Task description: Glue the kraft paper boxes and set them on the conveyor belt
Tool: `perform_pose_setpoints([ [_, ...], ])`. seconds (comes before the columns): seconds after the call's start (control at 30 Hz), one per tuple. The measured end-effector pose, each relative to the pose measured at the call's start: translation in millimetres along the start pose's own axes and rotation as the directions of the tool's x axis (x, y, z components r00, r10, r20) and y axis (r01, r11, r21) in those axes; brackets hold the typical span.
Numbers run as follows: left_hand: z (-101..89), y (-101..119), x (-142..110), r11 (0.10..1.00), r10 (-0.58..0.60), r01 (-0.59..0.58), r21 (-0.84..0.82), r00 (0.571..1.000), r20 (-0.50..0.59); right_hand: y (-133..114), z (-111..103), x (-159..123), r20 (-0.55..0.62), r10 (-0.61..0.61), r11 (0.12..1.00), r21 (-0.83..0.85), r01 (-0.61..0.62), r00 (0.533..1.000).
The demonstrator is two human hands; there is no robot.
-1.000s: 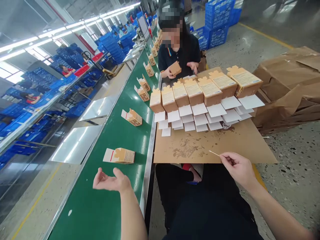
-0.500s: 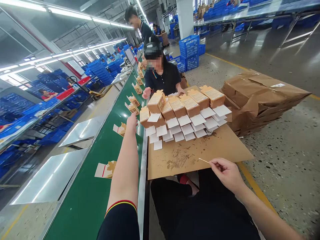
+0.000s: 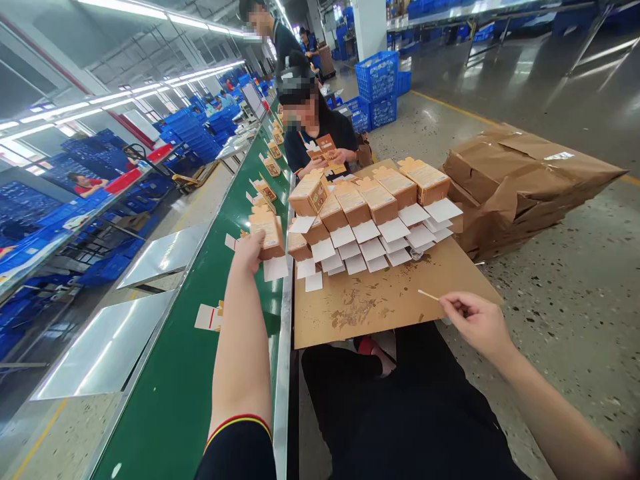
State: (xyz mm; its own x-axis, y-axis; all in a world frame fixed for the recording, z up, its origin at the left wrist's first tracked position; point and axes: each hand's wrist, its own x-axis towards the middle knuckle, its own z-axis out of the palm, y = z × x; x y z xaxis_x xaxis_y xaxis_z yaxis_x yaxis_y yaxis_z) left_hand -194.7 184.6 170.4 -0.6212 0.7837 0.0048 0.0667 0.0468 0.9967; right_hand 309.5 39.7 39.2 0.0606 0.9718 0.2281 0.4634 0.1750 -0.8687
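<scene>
My left hand (image 3: 249, 251) reaches out over the green conveyor belt (image 3: 165, 393) and grips a small brown carton (image 3: 267, 235) with its white flap hanging open. My right hand (image 3: 475, 321) pinches a cotton swab (image 3: 428, 295), its white tip pointing left above the cardboard sheet (image 3: 400, 303). Beyond, stacked rows of open cartons (image 3: 379, 201) stand on that sheet, their white flaps (image 3: 373, 248) facing me. One more carton (image 3: 309, 193) lies tilted on top at the stack's left end. My left forearm partly hides a carton (image 3: 220, 316) on the belt.
Across the stack a co-worker (image 3: 320, 130) handles an unfolded carton (image 3: 326, 152). Several cartons (image 3: 270, 165) stand along the belt farther off. A paper-wrapped pile (image 3: 525, 187) lies on the floor at right. Blue crates (image 3: 376, 87) are stacked behind. The belt's metal edge (image 3: 283, 400) runs beside my leg.
My left hand has gone forward along the belt and taken hold of a carton from the stack's left side. A carton now lies atop the stack. My right hand still holds the swab.
</scene>
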Motion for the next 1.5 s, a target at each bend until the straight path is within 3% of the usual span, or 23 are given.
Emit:
perform_pose_setpoints([
  [0.1, -30.9, -10, -44, 0.984, 0.056, -0.053, -0.17, 0.998, 0.016, 0, -6, 28, -0.012, -0.038, 0.994, -0.099, 0.036, 0.999],
  [0.2, -43.0, -43, -113, 0.954, 0.151, -0.117, -0.276, 0.982, 0.109, 2, -6, 64, 0.012, -0.116, 0.959, -0.26, 0.115, 0.993],
  [0.33, -32.9, -108, -196, 0.969, 0.061, -0.016, -0.245, 0.983, 0.175, 5, 3, 113, 0.148, -0.125, 0.886, -0.428, 0.178, 0.981],
  [0.43, -20.0, -146, -226, 0.966, 0.019, 0.015, -0.258, 0.992, 0.128, 11, 12, 140, 0.212, -0.07, 0.861, -0.48, 0.166, 0.975],
  [0.53, -12.6, -166, -233, 0.968, -0.025, 0.051, -0.246, 0.994, 0.107, 20, 21, 157, 0.261, -0.038, 0.853, -0.495, 0.167, 0.965],
  [0.7, -10.2, -172, -227, 0.969, -0.107, 0.141, -0.204, 0.98, 0.17, 29, 23, 167, 0.296, -0.032, 0.854, -0.489, 0.18, 0.955],
  [0.8, -11.0, -173, -226, 0.97, -0.131, 0.165, -0.177, 0.973, 0.189, 21, 13, 155, 0.269, -0.069, 0.864, -0.465, 0.192, 0.961],
  [0.9, -10.7, -172, -227, 0.972, -0.138, 0.17, -0.16, 0.971, 0.195, 6, 11, 117, 0.259, -0.115, 0.885, -0.411, 0.217, 0.959],
  [1.0, -5.8, -170, -226, 0.975, -0.12, 0.151, -0.162, 0.975, 0.187, -10, 39, 58, 0.309, -0.192, 0.923, -0.267, 0.278, 0.932],
  [1.13, 6.8, -166, -220, 0.983, -0.082, 0.101, -0.151, 0.988, 0.129, -23, 105, -5, 0.416, -0.317, 0.941, 0.026, 0.338, 0.852],
  [1.27, 15.5, -164, -218, 0.991, -0.053, 0.068, -0.116, 0.99, 0.133, -20, 147, -15, 0.469, -0.309, 0.939, 0.012, 0.344, 0.827],
  [1.37, 16.8, -162, -220, 0.995, -0.035, 0.048, -0.093, 0.99, 0.134, -15, 156, -13, 0.484, -0.306, 0.928, -0.039, 0.37, 0.819],
  [1.5, 16.6, -160, -223, 0.995, -0.021, 0.033, -0.091, 0.991, 0.131, -16, 161, -25, 0.528, -0.36, 0.902, -0.013, 0.432, 0.769],
])
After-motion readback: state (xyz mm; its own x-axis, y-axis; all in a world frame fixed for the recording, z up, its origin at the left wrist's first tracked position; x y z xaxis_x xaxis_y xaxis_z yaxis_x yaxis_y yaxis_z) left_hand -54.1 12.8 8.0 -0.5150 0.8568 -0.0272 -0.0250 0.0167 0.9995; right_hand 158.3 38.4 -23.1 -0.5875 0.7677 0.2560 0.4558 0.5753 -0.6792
